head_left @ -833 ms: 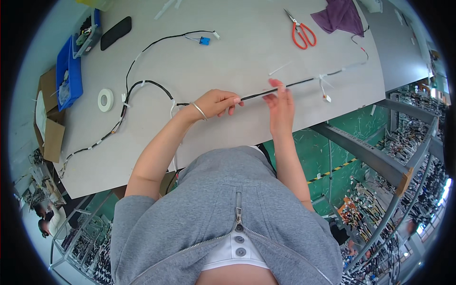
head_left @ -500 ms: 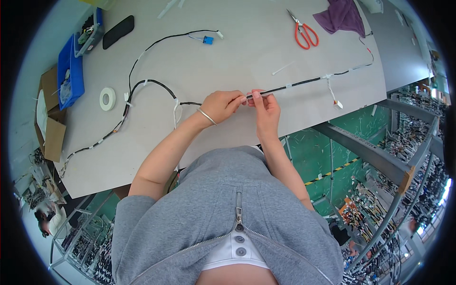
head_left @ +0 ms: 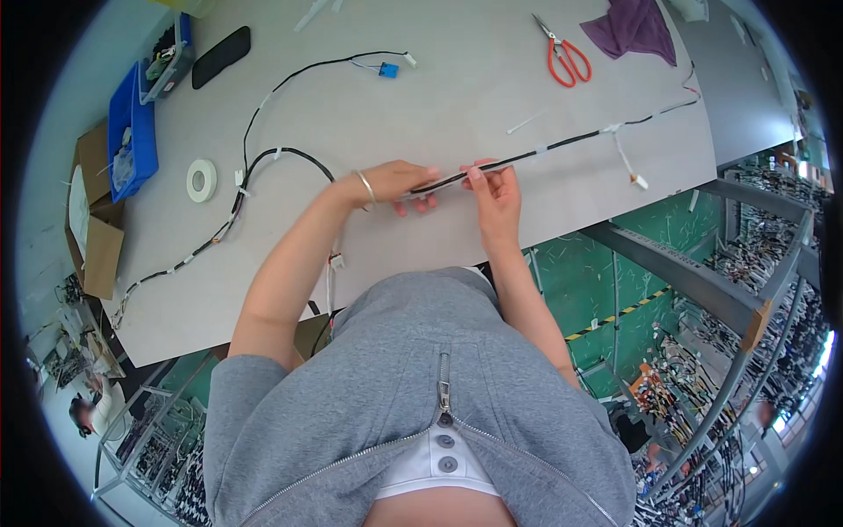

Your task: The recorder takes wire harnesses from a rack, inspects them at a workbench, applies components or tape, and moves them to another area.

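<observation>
A long black wiring harness (head_left: 569,140) stretches across the table, with white tape bands and several branches. My right hand (head_left: 499,195) pinches it between thumb and fingers near the middle. To the left, my left hand (head_left: 397,182) is loosely closed around the same harness, its fingertips showing below; part of the harness is hidden under this hand. Between the hands a short length is held nearly straight. One branch ends in a blue connector (head_left: 388,70) and a white connector (head_left: 409,60). Another white connector (head_left: 638,182) hangs off the right part, and a white connector (head_left: 336,261) lies below my left wrist.
Red-handled snips (head_left: 568,63) and a purple cloth (head_left: 630,33) lie at the far right. A white tape roll (head_left: 201,180), a black phone-like slab (head_left: 221,58), a blue bin (head_left: 132,145) and a cardboard box (head_left: 103,250) are on the left. A metal frame (head_left: 676,268) stands beyond the right table edge.
My left hand has moved left along the harness, away from my right hand, and its grip has loosened. The harness's right part has shifted slightly right. A white connector below my left wrist now shows.
</observation>
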`<state>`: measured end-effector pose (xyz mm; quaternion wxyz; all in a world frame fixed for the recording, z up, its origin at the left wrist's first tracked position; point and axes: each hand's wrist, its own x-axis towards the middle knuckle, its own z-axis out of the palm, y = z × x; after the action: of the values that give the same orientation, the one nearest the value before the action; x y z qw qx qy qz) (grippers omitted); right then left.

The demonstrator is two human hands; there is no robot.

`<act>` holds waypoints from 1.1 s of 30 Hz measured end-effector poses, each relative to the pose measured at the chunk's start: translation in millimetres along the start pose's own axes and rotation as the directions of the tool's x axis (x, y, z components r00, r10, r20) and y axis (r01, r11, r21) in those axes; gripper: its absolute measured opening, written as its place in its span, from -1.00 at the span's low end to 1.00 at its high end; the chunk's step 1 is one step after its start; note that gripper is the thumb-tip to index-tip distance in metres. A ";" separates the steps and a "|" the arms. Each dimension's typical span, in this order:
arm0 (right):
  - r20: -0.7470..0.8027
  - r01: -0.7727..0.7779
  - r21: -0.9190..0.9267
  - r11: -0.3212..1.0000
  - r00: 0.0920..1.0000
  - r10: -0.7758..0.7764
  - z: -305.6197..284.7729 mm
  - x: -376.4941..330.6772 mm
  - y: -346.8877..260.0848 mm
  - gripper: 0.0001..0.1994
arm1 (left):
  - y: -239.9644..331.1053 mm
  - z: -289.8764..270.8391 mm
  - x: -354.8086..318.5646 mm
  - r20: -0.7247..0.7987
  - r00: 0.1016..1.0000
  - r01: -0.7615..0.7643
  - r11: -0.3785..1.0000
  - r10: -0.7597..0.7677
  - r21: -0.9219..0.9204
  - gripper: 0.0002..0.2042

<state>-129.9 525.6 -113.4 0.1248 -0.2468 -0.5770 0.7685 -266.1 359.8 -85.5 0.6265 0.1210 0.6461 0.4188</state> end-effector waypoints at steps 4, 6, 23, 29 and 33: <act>-0.010 -0.060 0.072 0.996 0.998 0.061 -5.4 6.0 -12.4 -0.77 | -1.1 -24.2 -13.3 0.170 0.983 0.052 0.997 -0.062 0.065 -0.57; -0.028 -0.084 0.113 0.990 0.996 0.087 -5.4 7.6 -17.5 -0.78 | -1.4 -28.6 -12.4 0.207 0.978 0.004 0.995 -0.024 0.098 -0.57; 0.156 0.266 -0.693 0.670 0.963 -0.221 -79.2 77.6 -18.9 -0.69 | -12.0 -3.5 -25.1 -0.099 0.951 -0.301 0.950 0.292 -0.086 -0.68; 0.494 0.563 -0.827 0.004 0.730 -0.472 -76.8 107.9 -38.6 -0.83 | -9.8 -9.9 -24.4 -0.132 0.933 -0.327 0.941 0.336 0.087 -0.65; 0.305 0.353 -0.902 0.248 0.929 -0.211 -49.2 60.8 -31.6 -0.89 | 0.5 -7.3 -23.1 -0.222 0.946 -0.132 0.909 0.235 0.396 -0.65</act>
<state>-158.7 604.8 -108.1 0.0562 -0.1179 -0.9569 0.2595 -268.6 341.6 -69.8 0.4571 0.2424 0.7778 0.3569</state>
